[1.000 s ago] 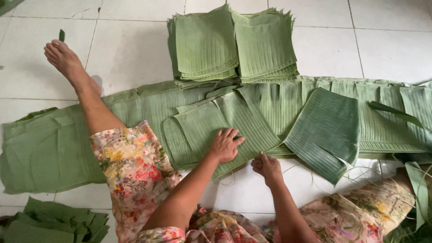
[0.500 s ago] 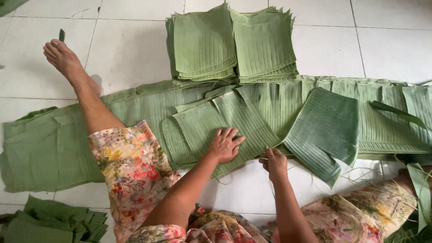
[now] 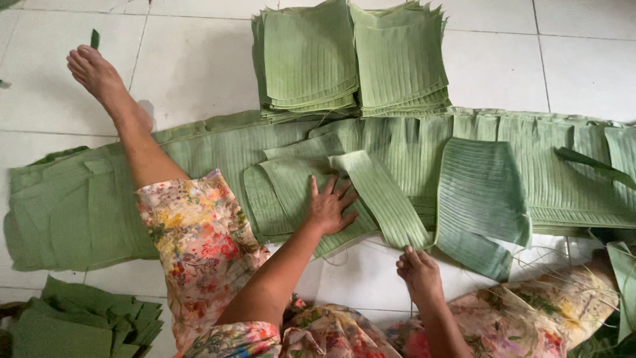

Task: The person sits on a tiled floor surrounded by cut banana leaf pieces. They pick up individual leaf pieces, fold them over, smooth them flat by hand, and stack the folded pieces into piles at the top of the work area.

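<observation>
Banana leaves pretty much everywhere around you, so here's the layout. Your left hand (image 3: 329,209) is pressed flat, fingers spread wide, on a cut leaf piece (image 3: 298,192) lying on top of the long leaf sheets (image 3: 218,149) that run across the tiled floor (image 3: 192,59). Your right hand (image 3: 419,273) sits at the near edge of a narrow leaf strip (image 3: 384,199), fingers curled in close on its bottom end; it looks like a pinch on the strip's edge, but I can't tell for sure. That strip runs diagonally from just beside your left fingertips down to your right hand.

Stuff around: two neat stacks of squared leaf pieces (image 3: 351,59) sit at the far side, touching the long sheets. A rounded folded leaf (image 3: 480,199) lies just right of the strip, overlapping the sheets. Your left leg (image 3: 126,126) stretches out over the sheets on the left, foot on bare tile. A darker pile of leaf scraps (image 3: 86,321) sits at the near left corner, and thin stringy fibres (image 3: 556,255) are scattered near your right knee.

Open room: bare tile between your hands and your lap, plus plenty of tile on the far left beyond your foot. The right side is crowded with leaf.
</observation>
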